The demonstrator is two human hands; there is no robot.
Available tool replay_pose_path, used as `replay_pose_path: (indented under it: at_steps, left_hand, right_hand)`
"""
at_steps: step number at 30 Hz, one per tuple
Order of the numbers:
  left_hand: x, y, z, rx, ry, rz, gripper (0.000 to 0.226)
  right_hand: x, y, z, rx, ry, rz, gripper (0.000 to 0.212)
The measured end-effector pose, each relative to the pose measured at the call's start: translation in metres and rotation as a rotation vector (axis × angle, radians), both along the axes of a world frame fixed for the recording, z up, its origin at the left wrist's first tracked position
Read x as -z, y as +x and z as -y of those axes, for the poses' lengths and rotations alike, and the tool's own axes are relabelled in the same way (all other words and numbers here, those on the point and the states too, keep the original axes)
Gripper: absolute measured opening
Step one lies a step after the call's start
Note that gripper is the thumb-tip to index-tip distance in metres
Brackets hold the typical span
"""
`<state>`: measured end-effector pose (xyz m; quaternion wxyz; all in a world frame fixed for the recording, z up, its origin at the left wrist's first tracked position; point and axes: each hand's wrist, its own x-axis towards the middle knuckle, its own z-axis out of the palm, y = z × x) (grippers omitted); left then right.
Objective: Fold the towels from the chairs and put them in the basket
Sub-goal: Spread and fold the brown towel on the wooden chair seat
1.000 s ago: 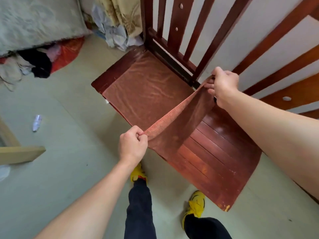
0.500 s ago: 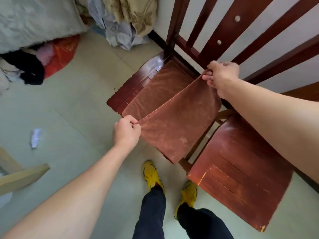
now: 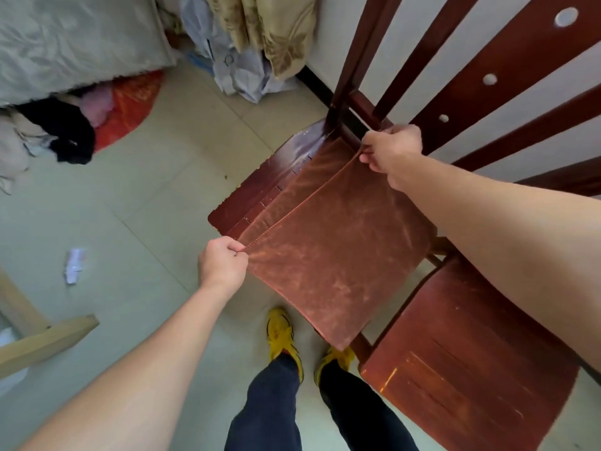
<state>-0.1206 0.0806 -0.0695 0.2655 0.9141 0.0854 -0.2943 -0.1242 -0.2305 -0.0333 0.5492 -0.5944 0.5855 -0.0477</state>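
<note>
Tiled floor [image 3: 156,196], two chairs | left hand [image 3: 221,263], right hand [image 3: 392,151] pinch towel [image 3: 335,249] corners | align edges squarely, keep taut.

Light was bright and even, shadows soft; glare sat on the chair seat [image 3: 302,151]; wide-angle edges bent, slightly blurred.

A home bedroom — bedspread [image 3: 74,40], curtain [image 3: 270,30], floor laundry [image 3: 65,131].

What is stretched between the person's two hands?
In the head view, the edge of the brown towel runs from the left hand to the right hand, over the chair seat.
</note>
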Motion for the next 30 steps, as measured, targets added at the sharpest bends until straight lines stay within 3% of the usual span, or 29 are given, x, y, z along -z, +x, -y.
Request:
replay_pose_path:
  at_steps: [11,16,22,24,27,30]
  left_hand:
    - [0.071,0.05,-0.004,0.048,0.09,-0.159,0.02]
    - [0.074,0.056,0.0,0.078,0.112,-0.17,0.021]
    - [0.074,0.062,-0.006,0.124,0.118,-0.18,0.017]
    - [0.071,0.064,-0.006,0.147,0.17,-0.196,0.01]
    - [0.062,0.061,-0.004,0.321,0.282,-0.058,0.017]
    - [0.052,0.049,0.015,0.585,0.122,0.148,0.02]
  right_hand:
    - [0.109,0.064,-0.016,-0.033,0.072,-0.141,0.012]
    - [0.123,0.073,-0.015,0.018,0.072,-0.171,0.02]
    - [0.113,0.074,-0.015,0.081,0.144,-0.141,0.007]
    - [0.104,0.071,-0.017,0.052,0.19,-0.112,0.013]
    - [0.091,0.058,-0.018,-0.014,0.175,-0.081,0.02]
    - [0.075,0.038,-0.018,-0.044,-0.003,-0.115,0.016]
